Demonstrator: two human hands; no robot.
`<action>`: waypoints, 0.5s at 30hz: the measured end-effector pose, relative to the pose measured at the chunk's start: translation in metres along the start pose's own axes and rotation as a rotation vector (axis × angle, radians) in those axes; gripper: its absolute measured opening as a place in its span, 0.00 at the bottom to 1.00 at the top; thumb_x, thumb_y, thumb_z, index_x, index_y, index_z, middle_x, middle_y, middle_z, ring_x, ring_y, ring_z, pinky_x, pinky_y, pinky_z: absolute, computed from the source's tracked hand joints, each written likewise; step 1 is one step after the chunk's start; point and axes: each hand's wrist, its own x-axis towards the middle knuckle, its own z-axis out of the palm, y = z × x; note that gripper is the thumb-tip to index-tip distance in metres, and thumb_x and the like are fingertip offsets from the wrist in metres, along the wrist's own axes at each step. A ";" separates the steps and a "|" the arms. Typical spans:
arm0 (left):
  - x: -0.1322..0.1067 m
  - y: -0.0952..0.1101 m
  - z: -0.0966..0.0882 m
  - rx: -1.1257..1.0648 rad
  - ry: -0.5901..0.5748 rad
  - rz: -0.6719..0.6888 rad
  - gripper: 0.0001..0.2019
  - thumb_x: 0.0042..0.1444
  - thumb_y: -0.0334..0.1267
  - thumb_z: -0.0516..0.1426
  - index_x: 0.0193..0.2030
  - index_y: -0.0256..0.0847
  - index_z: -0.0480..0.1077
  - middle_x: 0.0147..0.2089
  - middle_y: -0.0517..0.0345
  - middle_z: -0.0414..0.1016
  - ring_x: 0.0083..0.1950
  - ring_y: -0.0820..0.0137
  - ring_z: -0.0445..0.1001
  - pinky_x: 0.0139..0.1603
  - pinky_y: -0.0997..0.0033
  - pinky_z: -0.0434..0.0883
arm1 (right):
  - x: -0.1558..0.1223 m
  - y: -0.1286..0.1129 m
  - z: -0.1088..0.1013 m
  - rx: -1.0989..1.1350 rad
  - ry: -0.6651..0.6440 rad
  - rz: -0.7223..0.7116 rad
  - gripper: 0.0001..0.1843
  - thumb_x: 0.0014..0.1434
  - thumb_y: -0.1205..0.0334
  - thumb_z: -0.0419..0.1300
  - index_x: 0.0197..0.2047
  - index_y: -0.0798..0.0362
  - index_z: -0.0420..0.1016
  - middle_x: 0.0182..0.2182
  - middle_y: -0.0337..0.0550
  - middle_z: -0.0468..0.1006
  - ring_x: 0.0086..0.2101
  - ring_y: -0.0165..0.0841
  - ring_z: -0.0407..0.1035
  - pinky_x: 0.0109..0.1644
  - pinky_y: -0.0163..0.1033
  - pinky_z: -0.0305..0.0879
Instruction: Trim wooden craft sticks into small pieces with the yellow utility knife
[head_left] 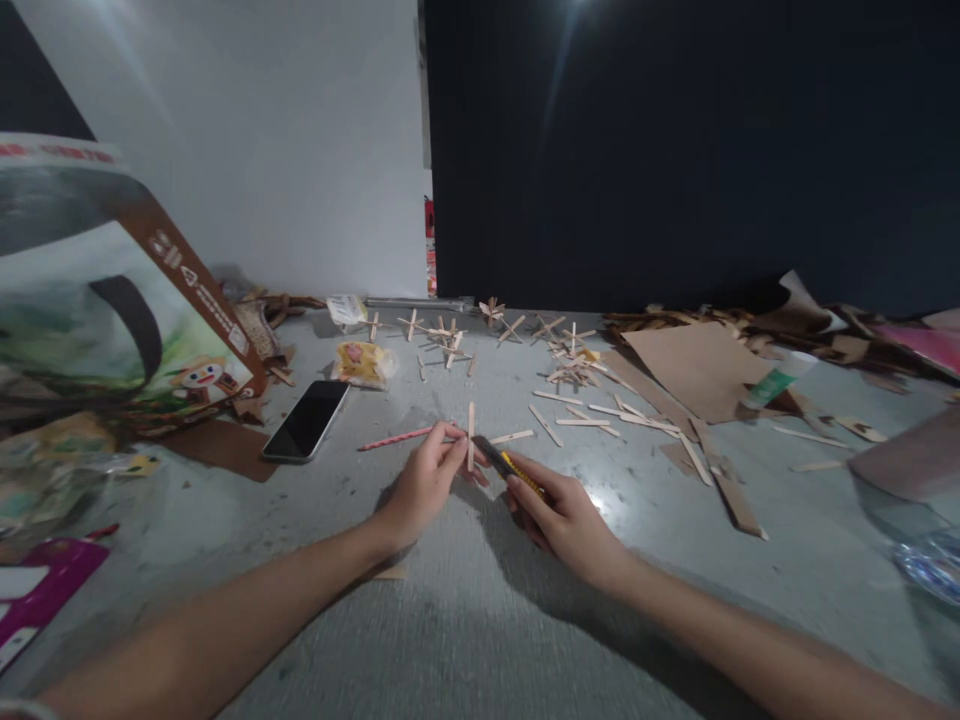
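Observation:
My left hand (426, 483) pinches a thin wooden stick (471, 432) and holds it upright over the grey surface. My right hand (564, 515) is closed around a yellow and black utility knife (508, 463), whose tip points at the lower part of the stick. A pink pencil (397, 438) lies on the surface just behind my left hand. Loose wooden sticks (577, 410) lie scattered beyond both hands, and several small crossed-stick pieces (446, 335) sit farther back.
A black phone (306, 421) lies to the left, beside a printed cardboard box (112, 300). A small yellow packet (361, 362) sits behind it. Cardboard sheets and scraps (697, 370) pile up at the right, with a clear plastic item (930, 565) at the far right.

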 end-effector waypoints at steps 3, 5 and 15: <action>0.001 0.003 0.001 -0.020 -0.006 0.001 0.21 0.65 0.60 0.58 0.40 0.44 0.63 0.34 0.55 0.83 0.32 0.64 0.83 0.36 0.66 0.76 | -0.001 -0.001 0.000 -0.019 -0.015 -0.010 0.32 0.73 0.42 0.55 0.69 0.55 0.71 0.27 0.34 0.64 0.20 0.24 0.55 0.23 0.31 0.53; 0.001 0.004 0.001 -0.025 -0.008 0.000 0.21 0.64 0.60 0.58 0.39 0.44 0.62 0.32 0.57 0.83 0.31 0.64 0.83 0.36 0.65 0.76 | -0.001 -0.001 0.000 -0.028 -0.019 -0.013 0.32 0.73 0.43 0.54 0.70 0.55 0.70 0.27 0.34 0.64 0.20 0.24 0.55 0.23 0.31 0.53; 0.003 0.001 0.001 0.008 -0.003 0.004 0.22 0.64 0.63 0.57 0.39 0.45 0.63 0.26 0.59 0.80 0.30 0.64 0.82 0.37 0.66 0.75 | -0.001 -0.002 0.000 -0.004 -0.032 0.009 0.28 0.73 0.42 0.55 0.62 0.56 0.74 0.28 0.34 0.67 0.18 0.22 0.57 0.20 0.30 0.52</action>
